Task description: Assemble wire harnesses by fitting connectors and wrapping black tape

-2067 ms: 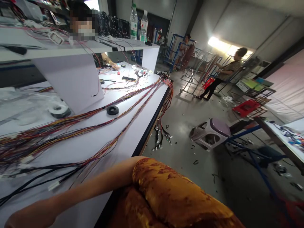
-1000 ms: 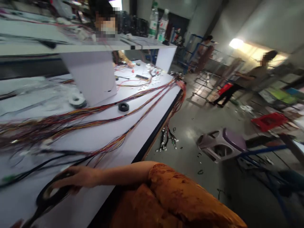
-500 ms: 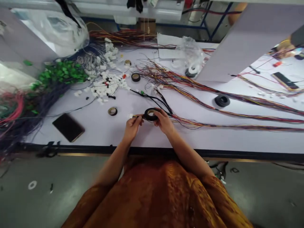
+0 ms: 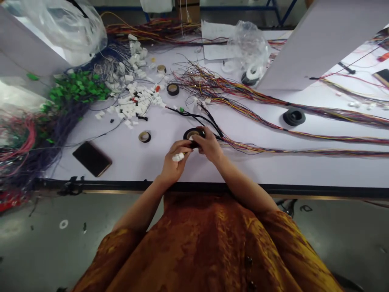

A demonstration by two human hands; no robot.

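My right hand (image 4: 209,144) grips a roll of black electrical tape (image 4: 187,133), thumb and fingers on its ring. Close against it, my left hand (image 4: 174,163) pinches a wire end with a white connector (image 4: 178,157) sticking out toward me. The wire between the two hands is mostly hidden by fingers. Just behind and right of the roll, black-wrapped cable branches (image 4: 209,117) join a bundle of coloured wires (image 4: 273,150) that runs off to the right.
Other tape rolls (image 4: 144,137) lie around the white table, one thick black roll (image 4: 294,117) at right. A phone (image 4: 92,158) rests near the front edge. White connectors (image 4: 135,101), green connectors (image 4: 77,87) and purple wires pile up at left. A white panel (image 4: 322,44) stands at right.
My view has swung from the right end of the table to its middle. The tape roll came along in my right hand. My left hand has turned, bringing the connector toward me.
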